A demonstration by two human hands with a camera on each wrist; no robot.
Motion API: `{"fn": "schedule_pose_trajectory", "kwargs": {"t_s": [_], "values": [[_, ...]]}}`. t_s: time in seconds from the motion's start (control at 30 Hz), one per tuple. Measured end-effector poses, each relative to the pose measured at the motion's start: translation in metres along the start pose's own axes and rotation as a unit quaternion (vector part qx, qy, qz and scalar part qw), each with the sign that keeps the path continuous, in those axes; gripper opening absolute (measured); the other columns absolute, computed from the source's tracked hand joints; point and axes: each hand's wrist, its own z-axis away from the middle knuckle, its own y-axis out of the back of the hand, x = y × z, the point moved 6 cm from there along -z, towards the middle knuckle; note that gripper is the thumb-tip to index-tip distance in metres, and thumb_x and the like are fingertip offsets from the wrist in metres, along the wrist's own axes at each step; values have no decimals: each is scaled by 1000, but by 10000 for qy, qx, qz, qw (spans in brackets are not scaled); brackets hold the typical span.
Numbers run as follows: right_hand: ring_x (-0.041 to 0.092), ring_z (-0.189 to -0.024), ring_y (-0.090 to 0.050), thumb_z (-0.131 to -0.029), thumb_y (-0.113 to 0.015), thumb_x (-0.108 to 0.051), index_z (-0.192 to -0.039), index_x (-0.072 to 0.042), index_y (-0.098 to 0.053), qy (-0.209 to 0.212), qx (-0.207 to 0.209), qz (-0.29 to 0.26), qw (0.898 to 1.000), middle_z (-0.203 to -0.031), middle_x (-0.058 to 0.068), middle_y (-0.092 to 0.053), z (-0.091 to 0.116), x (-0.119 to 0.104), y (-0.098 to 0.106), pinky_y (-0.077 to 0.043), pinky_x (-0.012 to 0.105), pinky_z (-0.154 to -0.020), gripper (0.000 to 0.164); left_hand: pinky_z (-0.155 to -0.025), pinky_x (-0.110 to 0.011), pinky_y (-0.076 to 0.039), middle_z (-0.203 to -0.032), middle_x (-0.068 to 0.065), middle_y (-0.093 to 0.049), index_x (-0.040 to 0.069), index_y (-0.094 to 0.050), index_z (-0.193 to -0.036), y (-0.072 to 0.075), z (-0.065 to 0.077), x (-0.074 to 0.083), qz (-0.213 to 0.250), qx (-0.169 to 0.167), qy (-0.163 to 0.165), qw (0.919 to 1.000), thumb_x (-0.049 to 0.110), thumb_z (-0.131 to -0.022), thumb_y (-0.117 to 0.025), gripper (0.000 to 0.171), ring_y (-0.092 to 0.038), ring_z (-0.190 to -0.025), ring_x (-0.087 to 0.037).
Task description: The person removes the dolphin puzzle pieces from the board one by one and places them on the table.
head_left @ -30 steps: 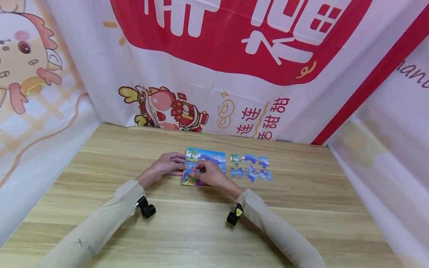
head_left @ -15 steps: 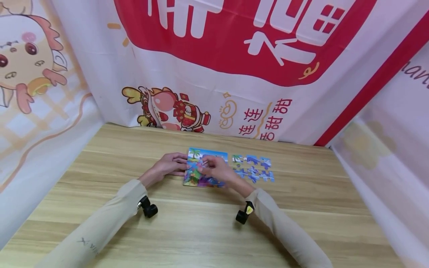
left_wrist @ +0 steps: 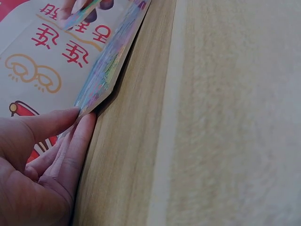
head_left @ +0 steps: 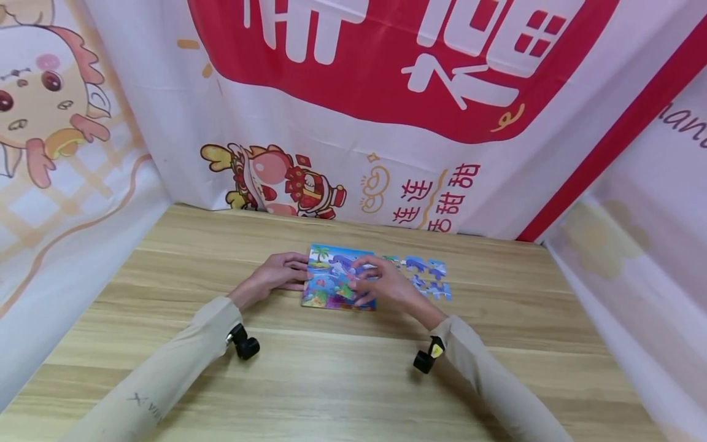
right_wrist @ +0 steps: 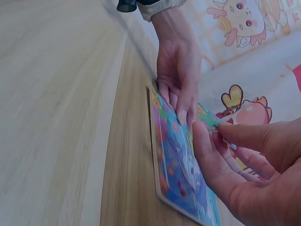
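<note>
A flat jigsaw puzzle board (head_left: pixel 331 270) with a palm tree, a dolphin and sea plants lies on the table. My left hand (head_left: pixel 276 272) holds its left edge, and in the left wrist view the thumb (left_wrist: pixel 59 120) and fingers close on a corner. Over the board's right part, my right hand (head_left: pixel 383 282) pinches a mostly green puzzle piece (head_left: pixel 345 291) between thumb and finger. This puzzle piece (right_wrist: pixel 207 115) is raised off the board in the right wrist view. My right hand hides part of the board's right side.
Right of the board lie several puzzle pieces (head_left: pixel 415 264) in two rows, partly behind my right hand. The wooden table (head_left: pixel 309 374) ends at a printed cloth backdrop (head_left: pixel 353 153), with more cloth on both sides.
My right hand has moved right across the board and lifted the green puzzle piece off it. The left hand keeps its place at the board's left edge.
</note>
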Motion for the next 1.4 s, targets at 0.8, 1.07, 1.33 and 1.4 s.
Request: {"fn": "schedule_pose_trajectory", "kwargs": {"t_s": [0.8,1.07,1.33,1.4], "values": [[22,-68,-69,-98,-72,-4,-120,8,-61,42,139,1544,9879,-97,20,-72,53,28,67,-66,38,-57,28,-87,-32,-66,-147,-25,-55,-1,-46,-153,-2,-1,-1,76,-35,-5,10000,6,-100,-71,59,-74,-100,-18],[20,-66,-69,-96,-75,-5,-106,6,-65,26,462,1878,9811,-92,16,-70,56,36,71,-65,35,-55,17,-87,-31,-66,-148,-25,-55,0,-46,-153,-2,-3,-2,98,-32,-23,9999,6,-100,-71,59,-74,-99,-17],[19,-62,-64,-97,-76,-10,-99,-6,-69,-69,731,2380,9685,-86,8,-69,57,39,68,-61,30,-50,8,-88,-32,-66,-147,-24,-56,1,-47,-153,-2,-2,-1,72,-4,49,10000,7,-100,-71,58,-74,-100,-18],[18,-61,-61,-97,-76,-11,-98,-7,-69,-100,787,2494,9651,-84,6,-69,58,39,68,-56,26,-48,7,-88,-32,-66,-147,-24,-56,1,-48,-152,-3,-2,0,50,-2,55,10000,7,-100,-71,58,-74,-100,-18]]}}
